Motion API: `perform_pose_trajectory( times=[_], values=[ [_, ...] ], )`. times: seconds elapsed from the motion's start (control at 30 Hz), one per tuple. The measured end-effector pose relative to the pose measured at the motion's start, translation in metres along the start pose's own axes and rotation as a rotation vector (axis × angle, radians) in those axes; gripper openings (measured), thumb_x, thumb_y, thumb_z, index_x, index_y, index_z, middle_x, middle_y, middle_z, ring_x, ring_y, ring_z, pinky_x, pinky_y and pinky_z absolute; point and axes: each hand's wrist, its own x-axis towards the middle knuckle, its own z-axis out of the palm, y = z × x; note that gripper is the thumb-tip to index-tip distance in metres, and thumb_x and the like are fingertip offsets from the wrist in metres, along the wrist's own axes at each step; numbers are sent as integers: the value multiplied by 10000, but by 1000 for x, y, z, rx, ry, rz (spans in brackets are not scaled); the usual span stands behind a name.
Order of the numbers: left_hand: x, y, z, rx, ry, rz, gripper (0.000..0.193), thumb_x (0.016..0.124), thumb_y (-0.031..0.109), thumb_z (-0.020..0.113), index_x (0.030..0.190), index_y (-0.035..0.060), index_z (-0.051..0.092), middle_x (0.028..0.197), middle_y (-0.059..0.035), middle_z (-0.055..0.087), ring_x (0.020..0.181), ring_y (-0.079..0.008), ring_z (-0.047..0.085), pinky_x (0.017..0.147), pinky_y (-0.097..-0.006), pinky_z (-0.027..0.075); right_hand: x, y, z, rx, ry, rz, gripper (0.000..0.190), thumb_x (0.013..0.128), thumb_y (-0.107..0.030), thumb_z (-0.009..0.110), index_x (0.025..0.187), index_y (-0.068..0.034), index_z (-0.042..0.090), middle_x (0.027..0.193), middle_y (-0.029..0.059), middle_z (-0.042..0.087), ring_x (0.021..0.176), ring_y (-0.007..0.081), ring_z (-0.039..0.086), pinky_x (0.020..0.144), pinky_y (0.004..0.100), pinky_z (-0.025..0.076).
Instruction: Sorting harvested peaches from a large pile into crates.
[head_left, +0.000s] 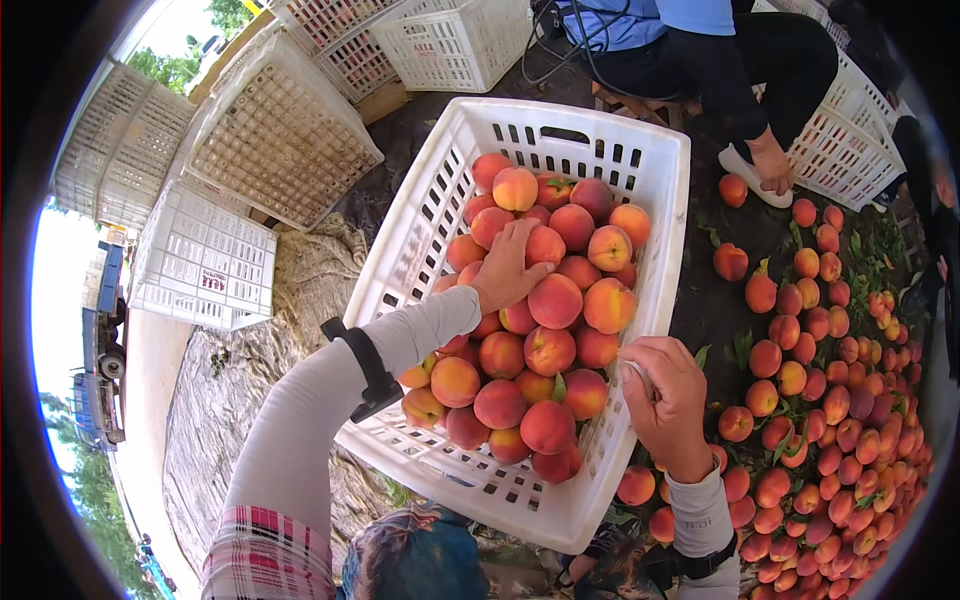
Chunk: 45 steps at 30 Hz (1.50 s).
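Observation:
A white plastic crate (675, 225) stands before me, with many red and yellow peaches (555, 300) heaped inside. My left hand (510, 270) reaches over the left wall and rests on the heap, its fingers spread over peaches near the middle; whether it grips one I cannot tell. At the right wall, my right hand (667, 394) has its thumb and bent fingers closed on the crate's rim. A few leaves lie among the fruit. Grey sleeves with black straps cover both forearms.
A large pile of peaches (847, 450) with leaves spreads over the dark ground sheet at right. White crates (214, 255) are stacked at left and behind. A seated person (720, 67) is at top right, a hand by a white shoe (750, 176).

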Motion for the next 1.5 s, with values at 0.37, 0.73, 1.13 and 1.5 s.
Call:
perform_pose_trajectory(
  times=[0.37, 0.73, 1.13, 1.5],
  values=[
    [9, 13, -20, 255, -171, -50, 631, 941, 376, 521, 1407, -1, 324, 1372, -241, 434, 1287, -408, 410, 1074, -464, 340, -1, 3, -3, 12, 14, -2, 163, 771, 6, 659, 931, -24, 647, 889, 121, 632, 787, 300, 617, 690, 374, 501],
    [36, -60, -51, 420, -11, 3, 553, 821, 365, 651, 1211, -12, 540, 1044, -210, 652, 965, -362, 634, 859, -436, 496, 2, 5, -4, 22, -15, -11, 176, 763, 9, 666, 933, -31, 648, 902, 108, 633, 777, 289, 615, 675, 365, 501],
    [37, -33, -50, 322, -35, -319, 495, 808, 437, 637, 1121, 53, 635, 982, -168, 687, 903, -337, 658, 826, -426, 498, -1, 7, -2, 24, -27, 11, 186, 763, 9, 667, 944, -30, 653, 901, 112, 633, 778, 288, 619, 670, 364, 502],
    [16, -55, -82, -72, -21, -400, 716, 770, 248, 699, 1337, -85, 414, 1253, -226, 571, 1157, -275, 572, 954, -363, 475, 1, 6, -2, 41, -9, -11, 193, 756, 23, 666, 939, -34, 649, 895, 106, 632, 768, 285, 615, 659, 360, 497]
  ],
)
